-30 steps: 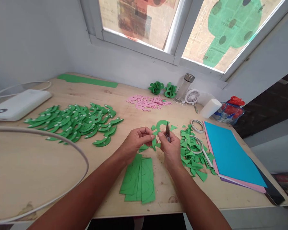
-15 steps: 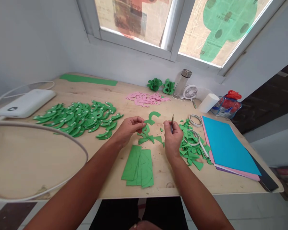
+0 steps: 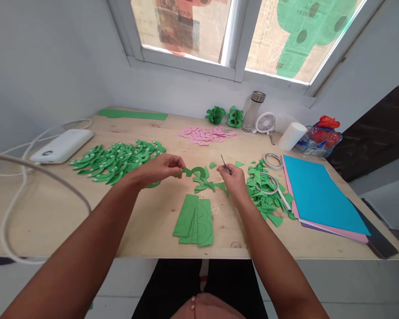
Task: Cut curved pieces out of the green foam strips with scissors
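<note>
Above the surface (image 3: pixel 149 230), the left hand (image 3: pixel 168 167), pinching a green curve (image 3: pixel 197 169), has shifted toward the green pile (image 3: pixel 115 160); the right hand (image 3: pixel 234 178), closed round scissors (image 3: pixel 224 162), sits apart, cutting seemingly paused.

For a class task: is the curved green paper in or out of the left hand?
In: the left hand pinches one end of the curved green paper; the rest juts out.

You've got no readable text here. Small print shows on the papered left window pane (image 3: pixel 181 31) and right window pane (image 3: pixel 269 46), but it's too faint for you to make out.
</note>
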Motion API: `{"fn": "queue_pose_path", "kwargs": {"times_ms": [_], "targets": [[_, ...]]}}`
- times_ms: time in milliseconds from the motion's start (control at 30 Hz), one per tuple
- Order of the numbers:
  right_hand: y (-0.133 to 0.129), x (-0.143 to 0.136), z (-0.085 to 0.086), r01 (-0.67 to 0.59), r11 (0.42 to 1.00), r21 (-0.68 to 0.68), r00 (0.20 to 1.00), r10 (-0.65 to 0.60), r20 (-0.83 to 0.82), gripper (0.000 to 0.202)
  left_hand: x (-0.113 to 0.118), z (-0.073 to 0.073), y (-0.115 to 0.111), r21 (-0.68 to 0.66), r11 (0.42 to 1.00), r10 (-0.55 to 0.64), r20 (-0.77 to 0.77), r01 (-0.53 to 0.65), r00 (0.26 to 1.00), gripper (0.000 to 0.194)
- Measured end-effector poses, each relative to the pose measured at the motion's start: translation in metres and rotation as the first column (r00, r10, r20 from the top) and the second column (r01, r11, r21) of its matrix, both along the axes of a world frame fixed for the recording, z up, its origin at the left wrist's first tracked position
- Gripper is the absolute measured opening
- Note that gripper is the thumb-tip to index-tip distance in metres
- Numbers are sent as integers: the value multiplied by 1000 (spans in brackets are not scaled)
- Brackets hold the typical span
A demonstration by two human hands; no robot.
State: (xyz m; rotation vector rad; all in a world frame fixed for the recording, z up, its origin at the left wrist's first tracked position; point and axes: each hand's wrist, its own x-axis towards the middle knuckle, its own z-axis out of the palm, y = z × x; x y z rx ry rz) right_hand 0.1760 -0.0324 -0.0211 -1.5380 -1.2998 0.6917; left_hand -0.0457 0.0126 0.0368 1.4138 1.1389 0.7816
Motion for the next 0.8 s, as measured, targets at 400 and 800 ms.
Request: {"fn": "queue_pose_path", "kwargs": {"times_ms": [400, 800], "targets": [[-9, -1, 4, -160, 947, -278, 849, 276, 451, 14, 14, 5, 50, -83, 762, -504, -698, 642, 508, 11], [-3, 11, 13, -39, 939, -342, 759, 250, 601, 23, 52, -19, 42, 250, 762, -123, -850, 597, 513, 34]]}}
